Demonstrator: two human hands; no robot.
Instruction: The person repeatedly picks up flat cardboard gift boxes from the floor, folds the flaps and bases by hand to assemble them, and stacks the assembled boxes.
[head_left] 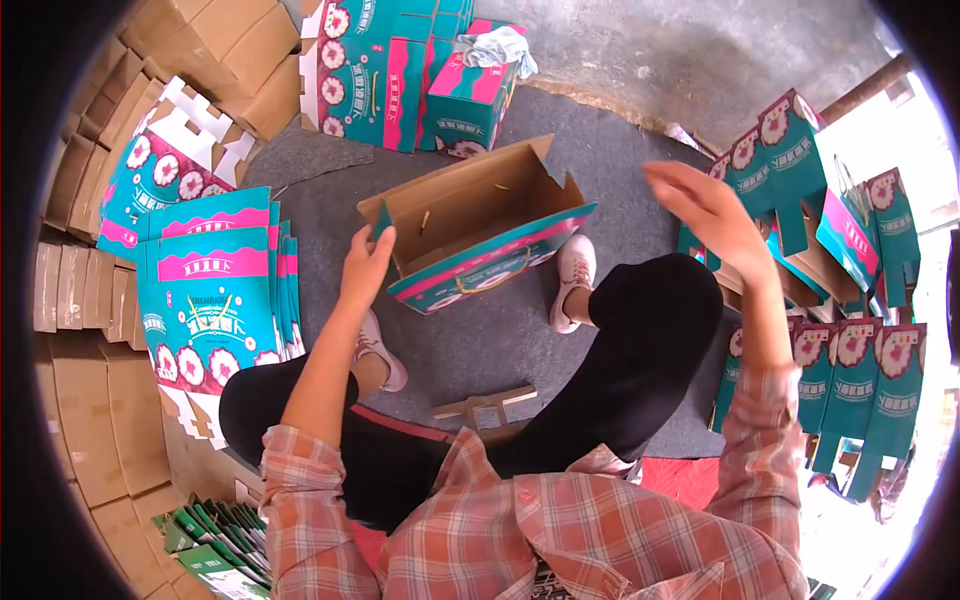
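Observation:
An open-topped cardboard gift box (490, 262), teal and pink outside and plain brown inside, is tilted in front of me between my feet. Yellowish cord shows on its near side and through its inner walls. My left hand (368, 262) grips the box at its left end, thumb and fingers at the edge. Raised to the right of the box, apart from it, my right hand (708, 212) holds nothing; its fingers are stretched out.
Flat printed box blanks (210, 300) lean at my left, beside stacked brown cartons (110, 400). Teal boxes (465, 105) stand ahead. More teal pieces (860, 385) are stacked at my right. A small wooden piece (485, 403) lies on the dark floor mat (430, 360).

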